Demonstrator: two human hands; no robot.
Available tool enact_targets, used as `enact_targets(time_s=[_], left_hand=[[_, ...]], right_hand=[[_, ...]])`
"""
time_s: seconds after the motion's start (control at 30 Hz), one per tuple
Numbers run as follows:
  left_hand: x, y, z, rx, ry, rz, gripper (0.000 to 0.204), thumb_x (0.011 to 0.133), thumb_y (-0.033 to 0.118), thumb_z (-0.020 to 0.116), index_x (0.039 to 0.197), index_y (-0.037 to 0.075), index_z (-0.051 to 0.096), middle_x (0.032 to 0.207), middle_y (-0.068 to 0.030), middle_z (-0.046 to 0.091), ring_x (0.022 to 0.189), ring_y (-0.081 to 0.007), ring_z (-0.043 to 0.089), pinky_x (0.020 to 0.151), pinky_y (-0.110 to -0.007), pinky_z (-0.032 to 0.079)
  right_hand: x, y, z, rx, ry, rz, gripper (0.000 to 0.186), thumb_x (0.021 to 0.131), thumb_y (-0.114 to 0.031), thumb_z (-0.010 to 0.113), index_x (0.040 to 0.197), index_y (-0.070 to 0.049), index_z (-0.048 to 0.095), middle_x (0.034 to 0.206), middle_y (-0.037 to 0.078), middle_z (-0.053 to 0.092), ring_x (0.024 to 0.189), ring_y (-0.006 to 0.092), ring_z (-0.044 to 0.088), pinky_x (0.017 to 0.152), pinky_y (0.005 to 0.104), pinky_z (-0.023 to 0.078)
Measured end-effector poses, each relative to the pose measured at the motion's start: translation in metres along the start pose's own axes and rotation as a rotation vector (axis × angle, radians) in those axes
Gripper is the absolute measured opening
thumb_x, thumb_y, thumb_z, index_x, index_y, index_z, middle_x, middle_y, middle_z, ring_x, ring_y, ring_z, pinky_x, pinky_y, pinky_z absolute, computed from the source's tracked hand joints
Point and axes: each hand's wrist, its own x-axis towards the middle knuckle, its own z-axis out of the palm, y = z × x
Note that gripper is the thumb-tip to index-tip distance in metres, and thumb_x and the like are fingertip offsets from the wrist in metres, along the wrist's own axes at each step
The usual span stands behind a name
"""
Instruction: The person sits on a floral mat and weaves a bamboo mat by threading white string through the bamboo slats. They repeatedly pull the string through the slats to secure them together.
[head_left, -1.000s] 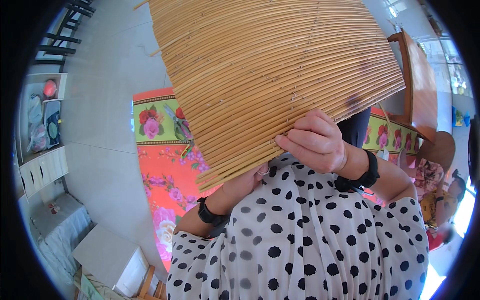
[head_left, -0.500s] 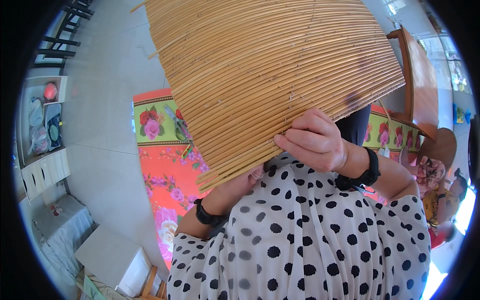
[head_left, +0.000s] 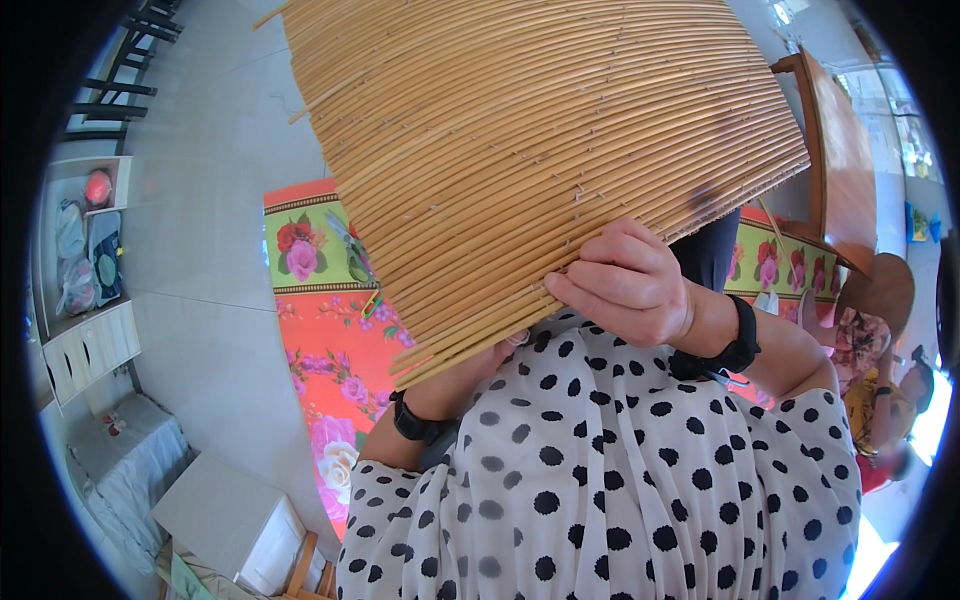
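Many slim reeds [head_left: 455,285] form the tied mat [head_left: 560,130] spreading ahead of the right hand [head_left: 632,285], which pinches its near edge; I cannot tell the grip of the left hand [head_left: 490,361], half-hidden beneath; keeping neighbouring reeds snug and parallel seems wise

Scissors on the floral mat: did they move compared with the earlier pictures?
No. Judged against the floral mat, the scissors lie at the same spot on its green band, to the right of the printed pink rose.

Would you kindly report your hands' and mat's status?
Right hand gripping reed mat by near edge. Left hand mostly hidden underneath. Scissors at left, not obstructing.
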Motion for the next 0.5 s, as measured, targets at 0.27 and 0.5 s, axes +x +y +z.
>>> enact_targets(time_s=[0.27,0.5], left_hand=[[-0.002,0.017,-0.012,-0.589,-0.099,-0.284,0.025,0.102,0.023,0.067,0.12,0.006,0.06,0.09,-0.0019,0.057,0.074,-0.0128,0.051,0.06,-0.025,0.041],[0.005,0.027,-0.008,-0.601,-0.113,-0.284,0.026,0.102,0.02,0.066,0.122,0.005,0.06,0.094,-0.003,0.058,0.081,-0.014,0.053,0.068,-0.026,0.044]], right_hand=[[0.0,-0.002,0.0,-0.028,-0.002,0.005,0.039,0.059,-0.007,0.071,0.097,0.001,0.075,0.099,0.006,0.067,0.087,0.0236,0.066,0.073,0.0345,0.054],[0.002,-0.001,0.002,-0.033,0.014,-0.011,0.039,0.059,-0.008,0.071,0.096,0.002,0.076,0.1,0.007,0.066,0.087,0.0235,0.066,0.072,0.0344,0.054]])
